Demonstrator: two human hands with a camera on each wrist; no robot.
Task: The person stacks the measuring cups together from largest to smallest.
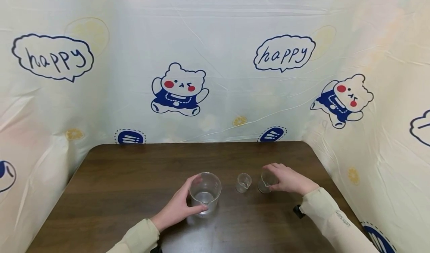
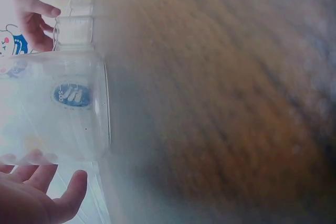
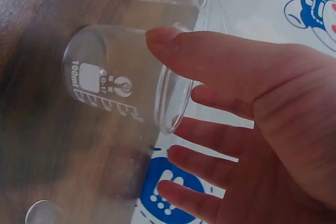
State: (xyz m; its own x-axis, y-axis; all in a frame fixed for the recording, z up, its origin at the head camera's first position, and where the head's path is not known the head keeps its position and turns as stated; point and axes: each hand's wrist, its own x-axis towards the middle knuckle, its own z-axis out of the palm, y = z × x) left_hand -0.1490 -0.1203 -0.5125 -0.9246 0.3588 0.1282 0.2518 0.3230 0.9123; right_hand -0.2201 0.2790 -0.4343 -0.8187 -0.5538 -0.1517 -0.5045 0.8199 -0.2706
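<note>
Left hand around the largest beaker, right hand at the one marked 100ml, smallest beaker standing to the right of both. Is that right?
Not quite: the smallest beaker stands between the other two, as the head view shows. The rest holds: left hand around the largest beaker, right hand at the 100ml beaker.

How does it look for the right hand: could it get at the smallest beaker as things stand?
Probably yes: the smallest beaker stands nearby, with neither hand on it. The 100 ml beaker stands between it and the right hand, so the hand would likely have to come around or over.
</note>
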